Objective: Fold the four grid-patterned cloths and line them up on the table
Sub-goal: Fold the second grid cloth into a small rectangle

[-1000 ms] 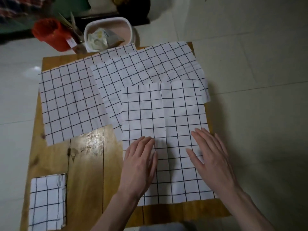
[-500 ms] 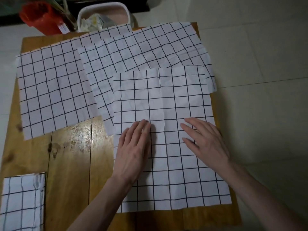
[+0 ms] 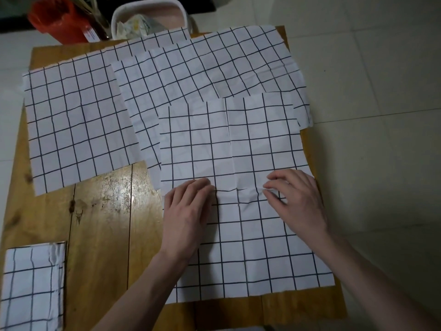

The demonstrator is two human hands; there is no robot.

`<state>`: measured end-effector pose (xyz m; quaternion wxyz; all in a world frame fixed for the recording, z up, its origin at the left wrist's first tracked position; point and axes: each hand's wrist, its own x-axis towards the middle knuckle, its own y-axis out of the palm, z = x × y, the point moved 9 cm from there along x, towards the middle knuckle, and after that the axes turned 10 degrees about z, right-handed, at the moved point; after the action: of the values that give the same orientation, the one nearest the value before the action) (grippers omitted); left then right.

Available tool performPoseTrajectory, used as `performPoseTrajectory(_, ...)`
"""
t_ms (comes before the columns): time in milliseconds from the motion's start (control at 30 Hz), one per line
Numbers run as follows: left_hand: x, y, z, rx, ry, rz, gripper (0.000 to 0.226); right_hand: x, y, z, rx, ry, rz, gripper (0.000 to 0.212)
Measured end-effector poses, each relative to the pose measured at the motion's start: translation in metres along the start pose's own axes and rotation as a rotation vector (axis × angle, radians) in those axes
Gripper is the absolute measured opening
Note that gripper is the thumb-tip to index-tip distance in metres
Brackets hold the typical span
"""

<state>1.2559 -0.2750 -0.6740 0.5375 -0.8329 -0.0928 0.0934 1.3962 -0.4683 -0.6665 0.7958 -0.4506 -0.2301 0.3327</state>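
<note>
Thin, limp grid cloth under our hands, ready for its next fold

We have the near cloth [image 3: 238, 149] lying flat at lower centre-right of the tabletop [image 3: 102, 223], overlapping a second cloth [image 3: 210, 70]; a third cloth [image 3: 71, 125] spreads at upper left and a folded cloth [image 3: 31, 287] sits at the lower left corner. Our left hand [image 3: 188, 216] rests on it with fingers curled at the tips, and our right hand [image 3: 298, 201] pinches a small ridge of fabric at mid-sheet. We judge it light, soft and crease-holding, likely to slide on the varnished wood, so corners or edges seem the best holds. A white tag on the red bucket [image 3: 57, 17] at upper left carries marks too small for us to read.
</note>
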Motion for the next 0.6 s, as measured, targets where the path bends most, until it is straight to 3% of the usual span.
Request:
performPoseTrajectory(167, 0.005, -0.009, 0.005, -0.019, 0.0, -0.037, 0.016, 0.002, -0.006, 0.004, -0.016, -0.044, 0.038, 0.01)
performPoseTrajectory(400, 0.009, -0.012, 0.009, 0.051, 0.048, 0.043, 0.033, 0.002, -0.012, 0.014, -0.106, -0.163, 0.099, 0.003)
performPoseTrajectory(600, 0.016, -0.013, 0.008, 0.032, 0.079, 0.047, 0.014, -0.002, -0.007, 0.017, -0.207, -0.223, 0.097, 0.016)
